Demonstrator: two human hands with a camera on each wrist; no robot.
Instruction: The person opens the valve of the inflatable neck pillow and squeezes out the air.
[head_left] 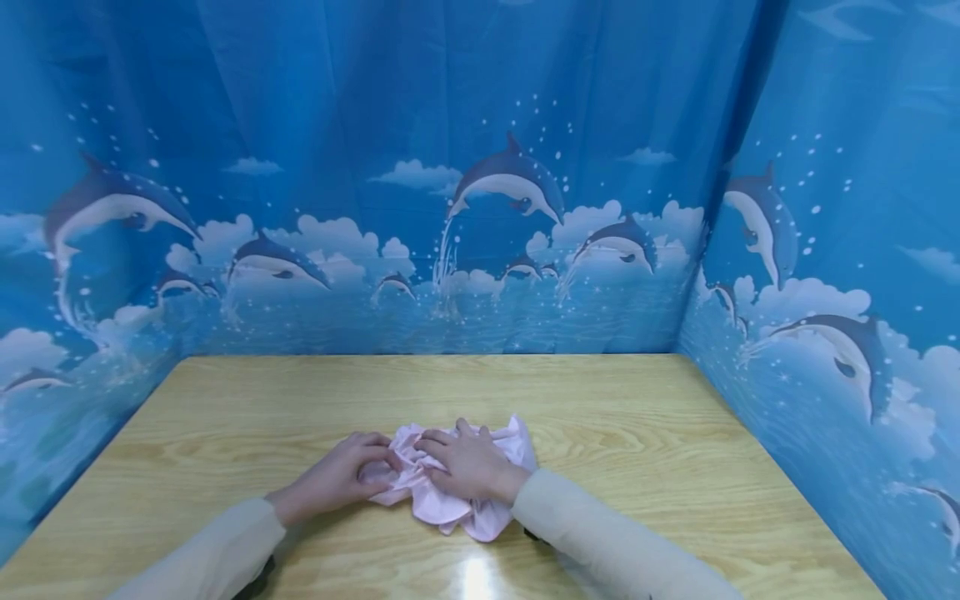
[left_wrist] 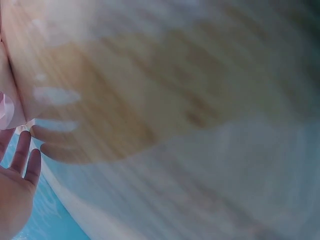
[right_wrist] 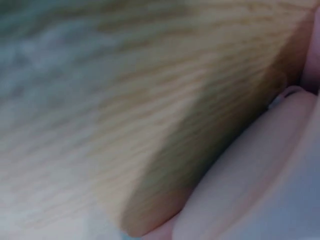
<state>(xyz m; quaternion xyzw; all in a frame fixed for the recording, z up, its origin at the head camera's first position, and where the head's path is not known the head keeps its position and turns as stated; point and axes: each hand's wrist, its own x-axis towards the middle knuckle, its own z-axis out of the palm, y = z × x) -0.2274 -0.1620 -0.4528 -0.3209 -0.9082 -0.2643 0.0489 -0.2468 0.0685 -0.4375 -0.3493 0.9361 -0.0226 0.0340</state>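
A crumpled pale pink cloth (head_left: 431,500) lies in loose folds on the wooden table; its exact kind is hidden by the bunching. My left hand (head_left: 333,479) is at the cloth's left edge, thumb and fingers curved apart in a wide C with the tips touching the fabric. In the left wrist view, the fingers of that hand (left_wrist: 17,195) look extended beside a fold of the pink cloth (left_wrist: 6,111). Across the top of the bundle rests my right hand (head_left: 476,467), palm down with fingers spread. The right wrist view mostly shows blurred table and part of that hand (right_wrist: 245,170).
The wood-grain table (head_left: 262,400) stretches out around the cloth on every side. Blue curtains (head_left: 360,108) printed with dolphins and clouds hang along its back, left and right edges. A bright light reflection shows on the near tabletop.
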